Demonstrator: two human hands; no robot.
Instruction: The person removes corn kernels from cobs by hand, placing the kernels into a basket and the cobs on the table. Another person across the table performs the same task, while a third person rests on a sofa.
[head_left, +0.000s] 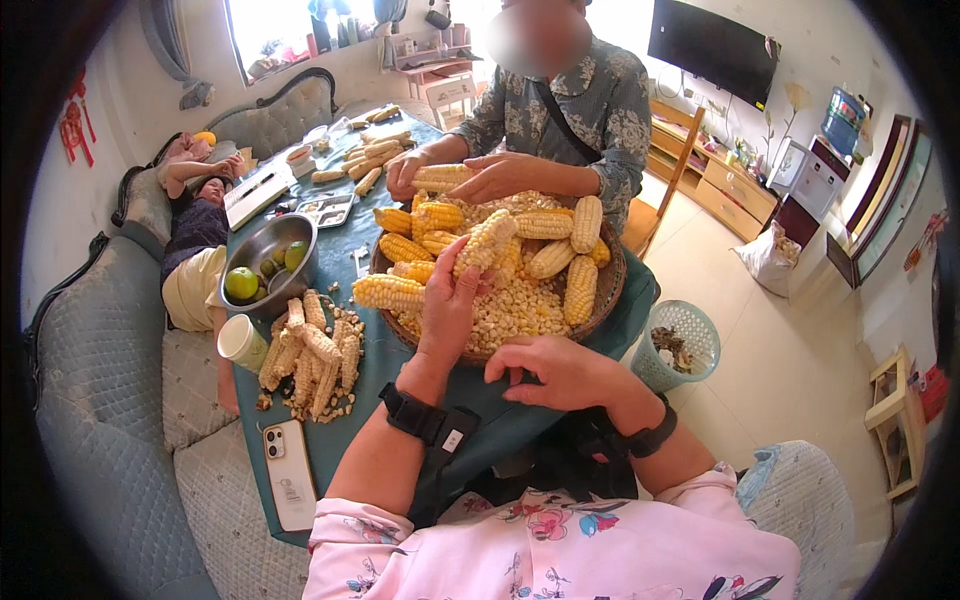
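Observation:
My left hand (452, 300) grips an ear of corn (486, 241) tilted up over a round woven basket (616, 289). Loose corn kernels (517, 311) and several yellow and pale ears, such as one at the right (580, 291), fill the basket. Near the basket's front rim is my right hand (551, 369), its fingers curled and apart, with nothing seen in it. Another ear (388, 292) juts over the left rim. Across the basket, a person (555, 112) in a patterned shirt holds a corn ear (442, 178) in both hands.
Bare cobs (315, 352) lie heaped at left, by a paper cup (242, 342), a phone (289, 476) and a metal bowl (268, 262) with green fruit. More cobs (371, 156) lie farther back. A plastic waste basket (676, 345) stands right of the table. Another person (196, 232) reclines on the sofa.

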